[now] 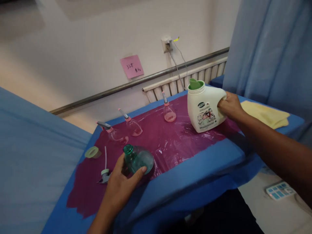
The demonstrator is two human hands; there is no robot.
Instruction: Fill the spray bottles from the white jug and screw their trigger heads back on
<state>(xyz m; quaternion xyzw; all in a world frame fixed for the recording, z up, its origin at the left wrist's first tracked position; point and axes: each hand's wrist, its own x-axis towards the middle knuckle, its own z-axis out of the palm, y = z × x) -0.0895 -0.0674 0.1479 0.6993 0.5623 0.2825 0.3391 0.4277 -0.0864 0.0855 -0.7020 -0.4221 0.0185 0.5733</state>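
My left hand (123, 182) is wrapped round a green see-through spray bottle (140, 159), whose neck is uncovered. At the right, my right hand (230, 105) grips the handle of a white jug (206, 107) with a green spout in its uncapped mouth. The jug is upright; whether its base touches the sheet, I cannot tell. A loose spray head (105, 175) with a straw lies left of the green bottle, and a pale green cap (93, 152) is behind it. Several clear bottles with pink collars and spray heads, such as this bottle (170, 113), stand farther back.
A shiny purple sheet (151, 133) covers much of the blue table (200, 162). A folded yellow cloth (265, 113) lies at its right end. Blue curtains (265, 52) hang at both sides. Behind are a radiator (202, 73) and a wall socket (167, 44) with cords.
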